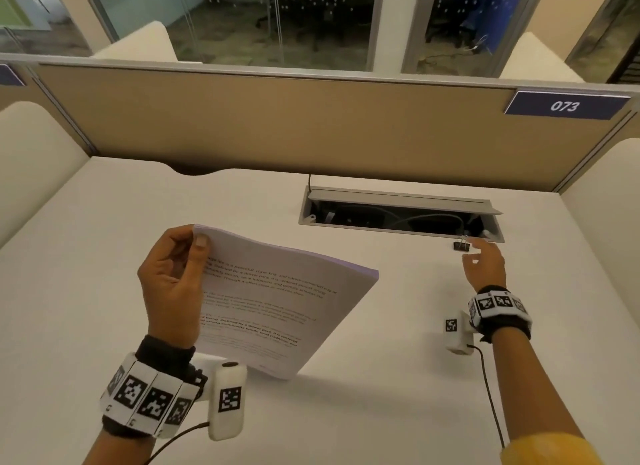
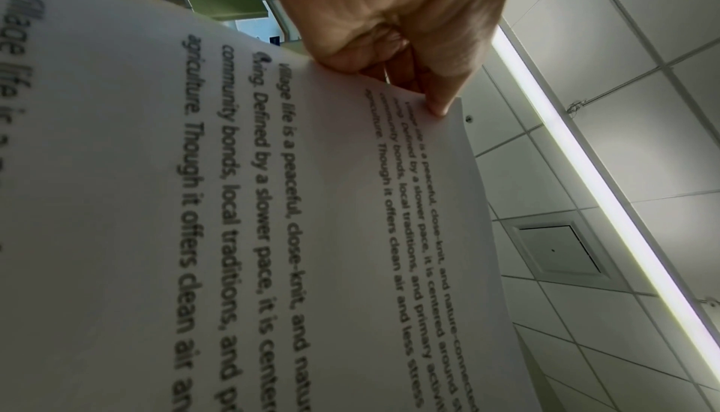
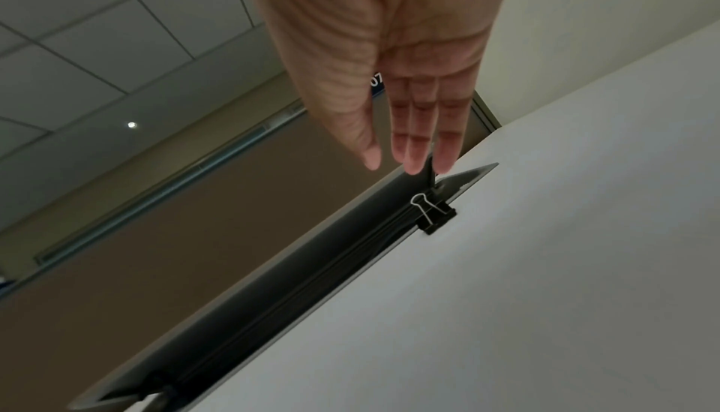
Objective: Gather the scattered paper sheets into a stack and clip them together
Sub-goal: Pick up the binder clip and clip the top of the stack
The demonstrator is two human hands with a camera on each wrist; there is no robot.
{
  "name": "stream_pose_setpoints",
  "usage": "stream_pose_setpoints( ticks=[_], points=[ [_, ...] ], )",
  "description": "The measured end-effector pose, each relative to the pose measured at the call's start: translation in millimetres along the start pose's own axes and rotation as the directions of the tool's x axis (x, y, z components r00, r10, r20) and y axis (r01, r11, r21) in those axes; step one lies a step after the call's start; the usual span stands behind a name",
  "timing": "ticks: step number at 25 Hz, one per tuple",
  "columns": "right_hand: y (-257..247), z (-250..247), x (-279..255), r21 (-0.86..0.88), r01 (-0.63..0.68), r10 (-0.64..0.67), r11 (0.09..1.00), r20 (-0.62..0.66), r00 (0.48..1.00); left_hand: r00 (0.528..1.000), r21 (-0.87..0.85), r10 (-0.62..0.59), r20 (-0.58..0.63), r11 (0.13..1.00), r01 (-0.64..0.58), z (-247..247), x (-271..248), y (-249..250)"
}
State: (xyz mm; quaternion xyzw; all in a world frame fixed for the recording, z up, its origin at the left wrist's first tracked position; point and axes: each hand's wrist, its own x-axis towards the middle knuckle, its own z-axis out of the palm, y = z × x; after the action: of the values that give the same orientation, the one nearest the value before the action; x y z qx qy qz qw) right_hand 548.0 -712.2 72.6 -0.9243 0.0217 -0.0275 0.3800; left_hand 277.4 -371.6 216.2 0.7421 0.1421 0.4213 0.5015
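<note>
My left hand (image 1: pixel 180 274) holds a stack of printed paper sheets (image 1: pixel 277 302) by its top left corner, thumb on top, lifted and tilted above the white desk (image 1: pixel 381 395). The left wrist view shows the same stack (image 2: pixel 273 203) pinched between thumb and fingers (image 2: pixel 440 104). A small black binder clip (image 1: pixel 462 245) with silver wire handles lies on the desk at the near edge of the cable box. My right hand (image 1: pixel 483 260) hovers just above it with straight fingers, holding nothing. In the right wrist view the clip (image 3: pixel 434 213) sits just below the fingertips (image 3: pixel 413 160).
An open cable box (image 1: pixel 398 215) with a raised lid and dark cables is recessed into the desk at the back right. A tan partition (image 1: pixel 277 125) with a blue "073" label (image 1: pixel 564 105) closes the far side. White side panels flank the desk.
</note>
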Motion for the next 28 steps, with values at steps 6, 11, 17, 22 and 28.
stream_pose_setpoints(
  ticks=[6,11,17,22,28],
  points=[
    [11,9,47,-0.192,0.047,-0.025,0.98,0.118,0.993,0.999,0.038,-0.004,-0.041,0.999,0.006,5,5,-7],
    [11,20,57,-0.276,0.078,-0.034,0.958,0.162,0.986,0.999,0.051,-0.021,-0.046,0.998,0.023,5,1,-13],
    [20,22,31,-0.191,0.005,0.018,0.982,0.116,0.993,0.998,0.039,-0.029,-0.052,0.999,0.031,2,-4,-11],
    [14,15,2,-0.162,-0.011,0.035,0.987,0.146,0.989,0.999,0.011,-0.021,-0.044,1.0,0.022,-8,-6,-3],
    [-1,8,-42,-0.158,0.034,-0.007,0.987,0.172,0.985,0.998,-0.06,-0.043,-0.041,0.997,0.041,-28,-15,5]
  ],
)
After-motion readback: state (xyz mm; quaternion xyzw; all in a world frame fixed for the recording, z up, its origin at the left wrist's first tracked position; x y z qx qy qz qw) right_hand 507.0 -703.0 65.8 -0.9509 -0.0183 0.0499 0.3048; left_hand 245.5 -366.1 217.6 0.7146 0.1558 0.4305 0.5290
